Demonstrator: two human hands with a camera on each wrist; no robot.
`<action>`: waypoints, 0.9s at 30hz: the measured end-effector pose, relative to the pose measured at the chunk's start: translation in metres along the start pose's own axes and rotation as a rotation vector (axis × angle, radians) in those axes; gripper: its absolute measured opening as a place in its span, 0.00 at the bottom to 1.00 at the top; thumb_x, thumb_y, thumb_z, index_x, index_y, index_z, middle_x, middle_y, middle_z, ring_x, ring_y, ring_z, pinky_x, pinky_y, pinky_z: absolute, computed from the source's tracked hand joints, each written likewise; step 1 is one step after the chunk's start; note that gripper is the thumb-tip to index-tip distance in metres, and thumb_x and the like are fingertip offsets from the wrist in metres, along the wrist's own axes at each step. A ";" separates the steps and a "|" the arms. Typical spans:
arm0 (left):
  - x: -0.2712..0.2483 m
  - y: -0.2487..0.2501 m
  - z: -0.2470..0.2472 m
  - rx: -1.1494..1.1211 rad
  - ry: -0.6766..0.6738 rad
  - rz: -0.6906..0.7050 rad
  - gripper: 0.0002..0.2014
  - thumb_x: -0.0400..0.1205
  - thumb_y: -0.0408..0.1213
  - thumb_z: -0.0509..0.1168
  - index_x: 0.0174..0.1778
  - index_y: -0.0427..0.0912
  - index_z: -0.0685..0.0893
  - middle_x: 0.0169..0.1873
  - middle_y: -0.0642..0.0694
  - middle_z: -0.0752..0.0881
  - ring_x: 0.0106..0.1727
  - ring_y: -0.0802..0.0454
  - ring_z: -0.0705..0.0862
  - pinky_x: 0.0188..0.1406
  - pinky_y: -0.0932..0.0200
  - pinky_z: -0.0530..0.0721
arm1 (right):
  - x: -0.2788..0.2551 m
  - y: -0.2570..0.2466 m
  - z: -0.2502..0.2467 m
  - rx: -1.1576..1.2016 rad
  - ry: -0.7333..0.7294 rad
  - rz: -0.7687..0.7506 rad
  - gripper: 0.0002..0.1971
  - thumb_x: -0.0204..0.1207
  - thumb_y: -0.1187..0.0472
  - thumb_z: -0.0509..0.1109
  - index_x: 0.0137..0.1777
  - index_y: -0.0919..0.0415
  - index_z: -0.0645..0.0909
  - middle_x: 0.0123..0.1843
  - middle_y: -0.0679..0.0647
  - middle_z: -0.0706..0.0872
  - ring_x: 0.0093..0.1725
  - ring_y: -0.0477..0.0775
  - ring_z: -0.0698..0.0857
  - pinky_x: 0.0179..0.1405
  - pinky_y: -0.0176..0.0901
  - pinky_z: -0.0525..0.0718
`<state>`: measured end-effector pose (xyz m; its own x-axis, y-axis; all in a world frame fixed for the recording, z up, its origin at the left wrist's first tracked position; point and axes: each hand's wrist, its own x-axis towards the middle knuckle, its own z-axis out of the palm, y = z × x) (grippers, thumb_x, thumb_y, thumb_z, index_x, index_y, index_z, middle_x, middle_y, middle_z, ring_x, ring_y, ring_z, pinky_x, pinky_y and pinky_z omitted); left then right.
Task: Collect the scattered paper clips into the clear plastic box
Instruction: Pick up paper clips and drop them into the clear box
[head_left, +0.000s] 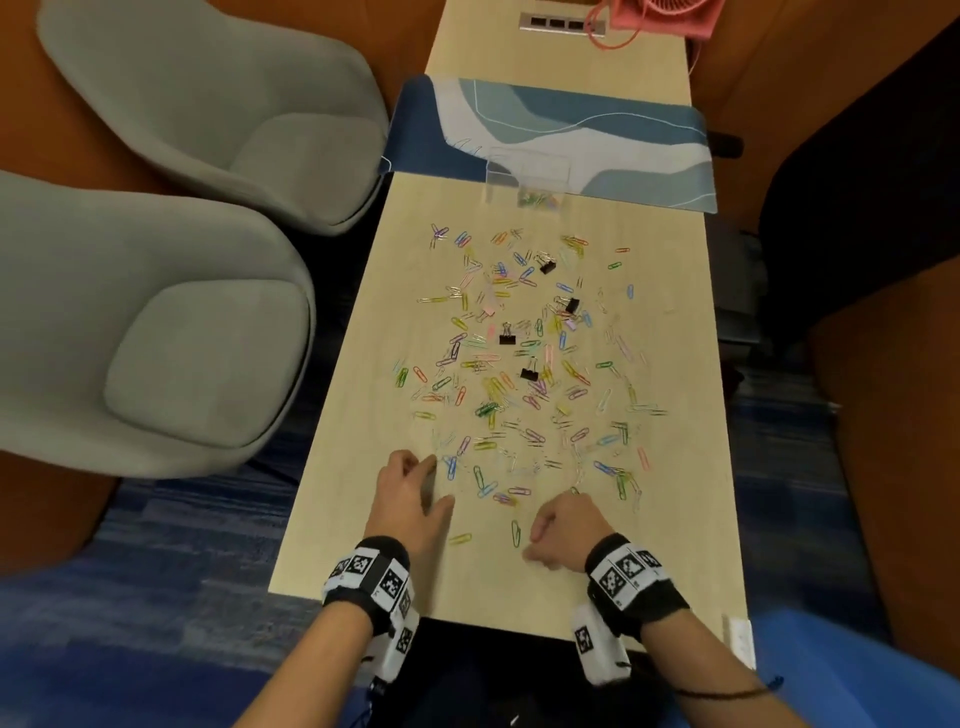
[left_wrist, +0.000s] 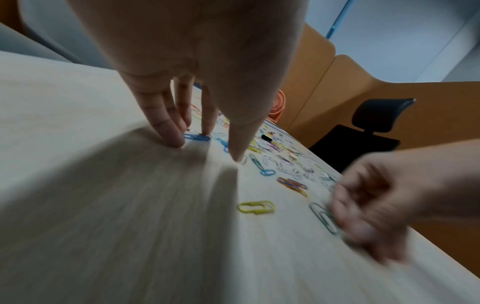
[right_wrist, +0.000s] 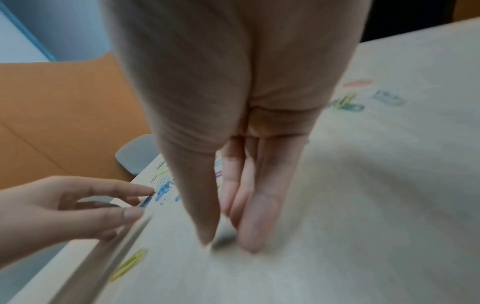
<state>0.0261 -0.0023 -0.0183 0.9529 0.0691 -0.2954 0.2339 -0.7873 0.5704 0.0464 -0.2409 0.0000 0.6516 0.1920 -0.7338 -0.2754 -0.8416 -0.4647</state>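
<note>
Several coloured paper clips (head_left: 498, 364) lie scattered over the light wooden table (head_left: 363, 545). The clear plastic box (head_left: 501, 176) stands at the far end with a few clips inside. My left hand (head_left: 439, 480) reaches down at the near left of the spread. Its fingertips (left_wrist: 179, 142) touch a blue clip (left_wrist: 196, 136), and the thumb stands apart. My right hand (head_left: 532, 543) is curled at the near right. Its thumb and fingertips (right_wrist: 252, 246) pinch the end of a green clip (head_left: 515, 532), which is blurred. A yellow clip (head_left: 460, 538) lies between the hands.
Black binder clips (head_left: 529, 374) lie mixed among the paper clips. A blue patterned mat (head_left: 623, 130) lies under the box, and a pink fan (head_left: 660, 15) stands beyond it. Grey armchairs (head_left: 182, 338) stand left of the table and a dark chair (left_wrist: 376, 123) right.
</note>
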 end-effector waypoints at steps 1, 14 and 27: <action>-0.004 0.000 0.000 0.017 -0.039 0.002 0.37 0.73 0.51 0.75 0.76 0.42 0.73 0.65 0.47 0.67 0.67 0.49 0.68 0.74 0.57 0.69 | 0.003 -0.003 0.003 0.034 0.049 -0.027 0.05 0.61 0.63 0.81 0.32 0.59 0.86 0.26 0.52 0.87 0.24 0.48 0.86 0.30 0.36 0.87; -0.002 -0.008 0.016 -0.207 0.002 0.055 0.36 0.67 0.38 0.82 0.73 0.44 0.78 0.50 0.52 0.76 0.42 0.58 0.79 0.49 0.62 0.86 | 0.005 -0.007 0.031 0.048 0.409 -0.124 0.17 0.62 0.57 0.82 0.50 0.55 0.82 0.41 0.51 0.81 0.38 0.49 0.81 0.43 0.41 0.83; 0.027 0.019 0.040 0.143 0.042 0.379 0.15 0.77 0.43 0.73 0.60 0.51 0.87 0.64 0.39 0.80 0.61 0.41 0.78 0.54 0.50 0.86 | 0.007 0.028 -0.008 0.068 0.609 -0.094 0.15 0.64 0.64 0.78 0.51 0.54 0.84 0.45 0.51 0.80 0.38 0.47 0.79 0.45 0.36 0.77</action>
<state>0.0489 -0.0398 -0.0457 0.9743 -0.2196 -0.0511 -0.1617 -0.8387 0.5200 0.0490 -0.2670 -0.0146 0.9561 -0.0759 -0.2829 -0.2287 -0.7969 -0.5592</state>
